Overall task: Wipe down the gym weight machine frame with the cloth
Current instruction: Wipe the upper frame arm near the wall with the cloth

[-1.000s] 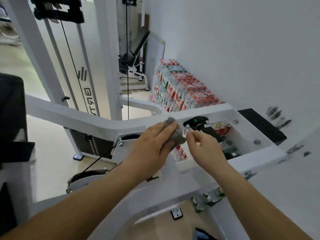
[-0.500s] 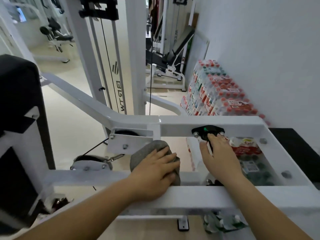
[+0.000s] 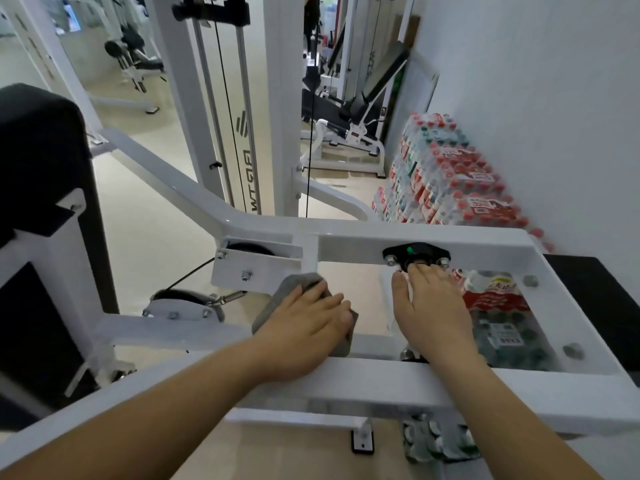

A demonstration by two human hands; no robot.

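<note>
Left hand (image 3: 308, 322) presses grey cloth (image 3: 278, 294) onto the weight machine frame's near crossbar (image 3: 381, 379), fingers straight and together. Right hand (image 3: 431, 308) lies flat, fingertips touching black bracket (image 3: 415, 251). Mid-wipe; far bar and uprights probably left.

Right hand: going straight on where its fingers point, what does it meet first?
The right hand meets the black bolted bracket on the white metal crossbar; fingertips seem to touch it.
</note>
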